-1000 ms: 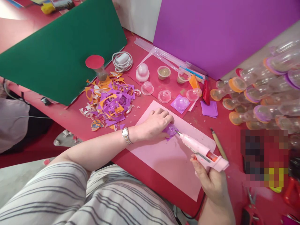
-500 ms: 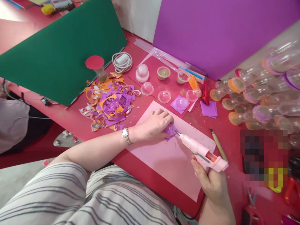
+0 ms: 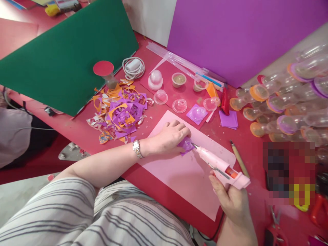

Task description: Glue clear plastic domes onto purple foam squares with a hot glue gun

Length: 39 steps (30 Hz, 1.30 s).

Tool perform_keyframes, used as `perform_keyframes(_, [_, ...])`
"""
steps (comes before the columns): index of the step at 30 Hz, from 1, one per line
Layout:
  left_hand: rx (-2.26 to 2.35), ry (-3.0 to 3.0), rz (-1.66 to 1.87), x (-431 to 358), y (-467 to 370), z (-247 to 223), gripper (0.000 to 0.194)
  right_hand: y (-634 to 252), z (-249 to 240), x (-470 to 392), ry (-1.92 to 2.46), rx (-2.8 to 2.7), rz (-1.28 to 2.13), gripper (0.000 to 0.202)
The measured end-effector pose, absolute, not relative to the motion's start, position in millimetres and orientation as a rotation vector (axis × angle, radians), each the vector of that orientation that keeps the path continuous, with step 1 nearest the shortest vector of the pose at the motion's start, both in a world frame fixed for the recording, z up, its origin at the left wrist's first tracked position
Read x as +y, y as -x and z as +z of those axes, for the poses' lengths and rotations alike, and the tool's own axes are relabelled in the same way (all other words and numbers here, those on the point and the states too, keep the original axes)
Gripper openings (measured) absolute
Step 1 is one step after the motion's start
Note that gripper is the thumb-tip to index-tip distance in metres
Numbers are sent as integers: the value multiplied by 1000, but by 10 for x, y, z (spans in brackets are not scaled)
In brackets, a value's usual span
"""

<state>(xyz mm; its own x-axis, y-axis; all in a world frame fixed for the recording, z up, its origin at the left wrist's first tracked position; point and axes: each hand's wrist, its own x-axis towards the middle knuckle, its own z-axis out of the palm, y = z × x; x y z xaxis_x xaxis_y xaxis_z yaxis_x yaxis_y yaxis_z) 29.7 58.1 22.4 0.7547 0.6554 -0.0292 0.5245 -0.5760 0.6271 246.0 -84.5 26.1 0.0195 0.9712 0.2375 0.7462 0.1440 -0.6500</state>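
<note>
Nearest, a pink glue gun is being gripped by the right hand, whose fingers are wrapping its handle. Its long axis is running forward and to the left, so that the nozzle is pointing at a clear dome lid on a piece of purple paper. The lid is lying ahead and to the left of the right hand, and the nozzle is ending at its right-hand edge; actual contact is perhaps being made, though this is too small to tell. The left hand is being kept nearer: from the left, with bent fingers and thumb, the lid and paper are being pinched over a pink sheet on the red surface.

Beyond, another dome lid is resting on purple paper, and three more are lying about it. Farther back, a small cup is holding something brown and grainy; beside it, a second cup is showing brown contents too, partly covered by a clear ring.
</note>
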Motion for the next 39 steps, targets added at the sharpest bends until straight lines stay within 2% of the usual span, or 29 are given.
perform_keyframes(18, [851, -2326, 324, 578, -280, 207, 26, -2457, 298, -849, 1675, -1766, 487, 27])
perform_keyframes(24, [916, -2387, 298, 594, -279, 162, 51, -2434, 322, -842, 1711, -1707, 484, 31])
perform_keyframes(30, [922, -2376, 243, 583, -296, 179, 39, -2431, 307, -824, 1661, -1740, 454, 27])
perform_keyframes(39, [856, -2364, 265, 555, -292, 219, 32, -2458, 270, -835, 1613, -1787, 419, 22])
